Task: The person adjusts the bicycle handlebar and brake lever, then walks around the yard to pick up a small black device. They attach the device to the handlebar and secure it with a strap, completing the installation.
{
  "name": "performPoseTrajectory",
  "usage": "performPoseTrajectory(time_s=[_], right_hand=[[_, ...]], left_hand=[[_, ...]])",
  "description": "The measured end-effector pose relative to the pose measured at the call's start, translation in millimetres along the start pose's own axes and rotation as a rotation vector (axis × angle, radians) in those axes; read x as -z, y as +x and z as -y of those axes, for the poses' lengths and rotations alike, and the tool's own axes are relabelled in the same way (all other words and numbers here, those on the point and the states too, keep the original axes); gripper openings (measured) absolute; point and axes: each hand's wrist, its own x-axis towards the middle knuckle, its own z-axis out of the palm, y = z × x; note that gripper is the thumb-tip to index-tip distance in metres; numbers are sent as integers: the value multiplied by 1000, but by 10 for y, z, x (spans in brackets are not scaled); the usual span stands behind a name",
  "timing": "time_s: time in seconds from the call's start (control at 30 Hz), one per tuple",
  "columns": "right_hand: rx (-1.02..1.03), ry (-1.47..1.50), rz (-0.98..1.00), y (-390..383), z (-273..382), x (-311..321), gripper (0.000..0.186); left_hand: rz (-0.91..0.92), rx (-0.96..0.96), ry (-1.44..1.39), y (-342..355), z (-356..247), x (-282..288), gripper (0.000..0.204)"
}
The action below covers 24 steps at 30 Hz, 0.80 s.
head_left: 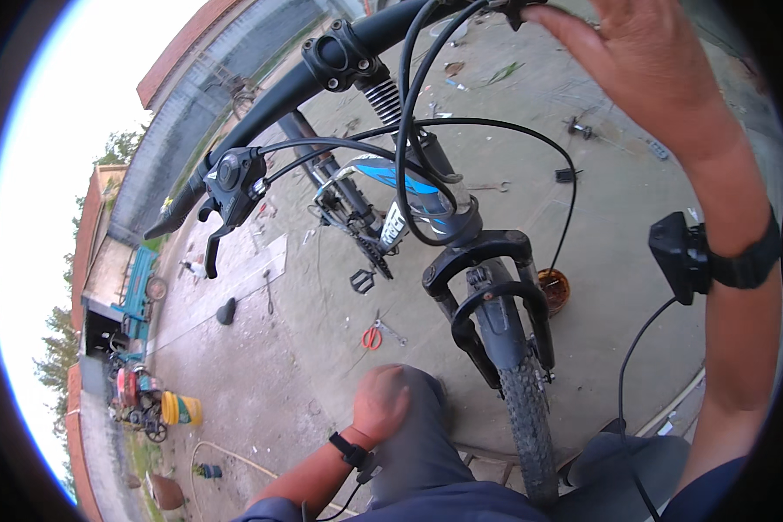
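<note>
A black bicycle handlebar [274,113] crosses the upper view, with a left brake and shift lever [235,183] and looping cables. My right hand [635,70] is at its right end, thumb against the black control and fingers partly out of view, gripping the bar. My left hand [381,402] rests low on my bent knee [413,435], its fingers blurred and partly hidden. The blue, white and black frame [400,178] stands behind the suspension fork [444,278], above the knobby front tire [526,426].
On the ground lie red-handled scissors [371,337], wrenches [489,187], a black saddle [226,311] and a pedal-like part [578,128]. A brown bowl [555,296] sits behind the fork. A yellow bucket [181,409], machinery [135,391], a teal cart [135,296] and a hose [235,461] are left.
</note>
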Motion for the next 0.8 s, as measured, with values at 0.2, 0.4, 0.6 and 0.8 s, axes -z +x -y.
performPoseTrajectory(time_s=[0.2,0.4,0.6,0.8], right_hand=[[8,62,52,-194,-148,20,39],[-13,103,191,-256,-229,86,41],[-52,127,393,-137,-241,403,44],[-143,127,566,109,-215,918,46]], left_hand=[[137,19,7,182,-122,58,37],[249,-12,9,248,-162,194,32],[398,170,-29,159,-158,385,35],[586,193,27,102,-318,601,37]])
